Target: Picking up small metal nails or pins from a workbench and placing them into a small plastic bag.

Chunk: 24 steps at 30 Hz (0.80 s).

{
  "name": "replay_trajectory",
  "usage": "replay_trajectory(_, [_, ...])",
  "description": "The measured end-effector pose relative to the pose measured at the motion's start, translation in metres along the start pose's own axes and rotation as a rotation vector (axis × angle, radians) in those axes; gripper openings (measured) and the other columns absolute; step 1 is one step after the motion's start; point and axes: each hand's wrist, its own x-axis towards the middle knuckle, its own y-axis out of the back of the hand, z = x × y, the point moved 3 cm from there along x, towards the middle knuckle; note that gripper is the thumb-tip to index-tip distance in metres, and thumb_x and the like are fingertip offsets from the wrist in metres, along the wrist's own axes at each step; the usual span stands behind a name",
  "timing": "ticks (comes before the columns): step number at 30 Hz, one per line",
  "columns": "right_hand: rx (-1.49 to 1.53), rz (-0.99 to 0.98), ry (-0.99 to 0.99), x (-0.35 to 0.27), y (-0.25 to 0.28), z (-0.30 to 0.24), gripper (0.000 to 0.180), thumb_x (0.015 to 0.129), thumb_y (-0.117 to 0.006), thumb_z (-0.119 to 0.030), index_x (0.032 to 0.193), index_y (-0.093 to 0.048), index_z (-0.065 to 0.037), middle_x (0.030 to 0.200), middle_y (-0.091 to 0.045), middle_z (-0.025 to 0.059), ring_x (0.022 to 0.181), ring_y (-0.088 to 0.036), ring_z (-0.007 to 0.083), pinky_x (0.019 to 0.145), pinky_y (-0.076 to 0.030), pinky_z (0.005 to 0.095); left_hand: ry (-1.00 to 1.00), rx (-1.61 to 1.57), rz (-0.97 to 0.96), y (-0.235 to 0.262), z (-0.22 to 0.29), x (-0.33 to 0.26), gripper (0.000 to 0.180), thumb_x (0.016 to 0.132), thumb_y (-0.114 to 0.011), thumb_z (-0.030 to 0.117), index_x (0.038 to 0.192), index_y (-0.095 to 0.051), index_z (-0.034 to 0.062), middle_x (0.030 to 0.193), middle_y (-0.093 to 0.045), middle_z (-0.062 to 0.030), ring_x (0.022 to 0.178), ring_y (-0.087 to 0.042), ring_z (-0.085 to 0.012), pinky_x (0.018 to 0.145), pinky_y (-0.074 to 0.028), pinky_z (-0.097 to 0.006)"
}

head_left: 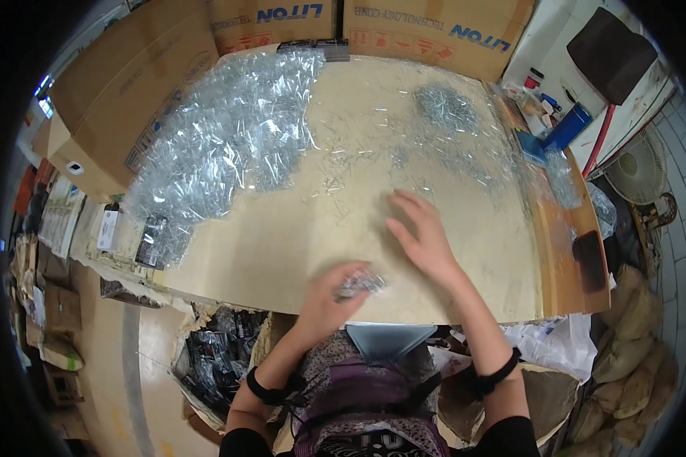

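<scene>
My left hand (pixel 329 298) is closed around a small bunch of clear, shiny plastic pieces (pixel 360 283) close to the table's front edge. To its right, my right hand (pixel 421 238) hovers over the pale tabletop (pixel 274 255), slightly blurred, thumb and fingers apart and nothing visible in them. Beyond it lie scattered thin metal pins (pixel 339 156), with a denser heap of pins (pixel 446 107) at the far right. A large pile of clear plastic pieces (pixel 236 114) covers the table's left side; their exact kind is too small to make out.
Cardboard boxes (pixel 427 34) wall off the back and left. Along the right edge runs a wooden ledge (pixel 545 217) bearing a dark phone-like slab (pixel 589 255) and a blue cylinder (pixel 568 126). Below the front left stands an open carton of dark packages (pixel 213 350). A fan (pixel 634 171) stands far right.
</scene>
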Motion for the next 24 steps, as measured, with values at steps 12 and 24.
replay_trajectory(12, [-0.763,-0.065,-0.311,0.105,-0.009,0.086,0.053,0.094,-0.044,-0.051,0.137,-0.050,-0.020,0.146,-0.043,0.0092,0.139,-0.032,0.0338,0.112,-0.017,0.0588,0.003,0.001,0.128,0.025,-0.008,0.010,0.063,0.082,-0.068,-0.005,0.137,-0.038,0.0023,0.118,-0.058,-0.0112,0.108,-0.058,-0.0174,0.088,-0.052,-0.030])
replay_trajectory(24, [-0.406,-0.077,-0.022,-0.041,0.058,0.050,0.064,0.069,-0.045,0.014,0.128,-0.058,-0.009,0.139,-0.051,0.0123,0.134,-0.040,0.0310,0.110,-0.036,0.0386,0.041,0.526,0.958,0.199,-0.029,-0.019,0.052,0.082,-0.074,0.008,0.130,-0.052,0.0051,0.099,-0.055,-0.0043,0.087,-0.054,-0.0131,0.076,-0.047,-0.027])
